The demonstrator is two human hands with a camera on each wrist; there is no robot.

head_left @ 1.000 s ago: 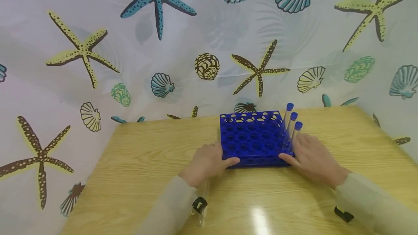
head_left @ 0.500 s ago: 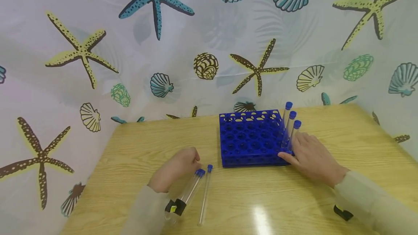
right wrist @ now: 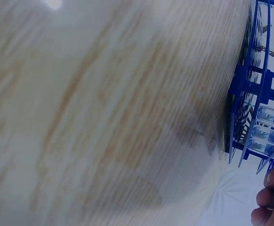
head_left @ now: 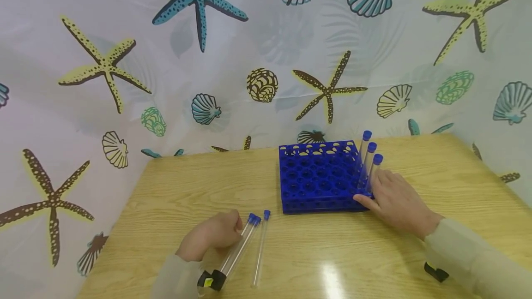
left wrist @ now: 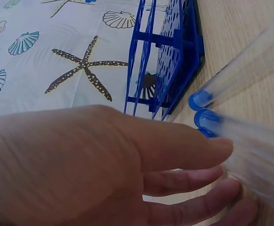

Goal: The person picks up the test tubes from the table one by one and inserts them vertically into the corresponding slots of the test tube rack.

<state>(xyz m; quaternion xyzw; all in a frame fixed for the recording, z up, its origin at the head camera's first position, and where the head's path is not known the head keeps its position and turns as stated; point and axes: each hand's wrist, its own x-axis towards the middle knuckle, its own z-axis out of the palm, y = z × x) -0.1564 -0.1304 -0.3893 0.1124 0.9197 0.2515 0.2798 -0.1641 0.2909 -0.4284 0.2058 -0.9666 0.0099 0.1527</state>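
A blue test tube rack (head_left: 317, 183) stands on the table, with three blue-capped test tubes (head_left: 365, 167) upright along its right side. My right hand (head_left: 399, 202) holds the rack's right front corner, thumb over the front edge and fingers along the side; in the right wrist view its fingers (right wrist: 271, 188) show beside the rack. Left of the rack, capped tubes lie on the table: a close group (head_left: 243, 246) and a single tube (head_left: 260, 250). My left hand (head_left: 218, 232) is beside the group. In the left wrist view its thumb (left wrist: 189, 143) and fingers are apart, tips right at the tubes.
The wood-grain table (head_left: 178, 188) runs back to a white curtain (head_left: 232, 68) printed with starfish and shells, which also borders it left and right. Dark bands sit at both sleeve cuffs.
My left hand has left the rack's left side and moved left and toward me to the lying tubes, bringing their caps into view. The right hand stays at the rack.
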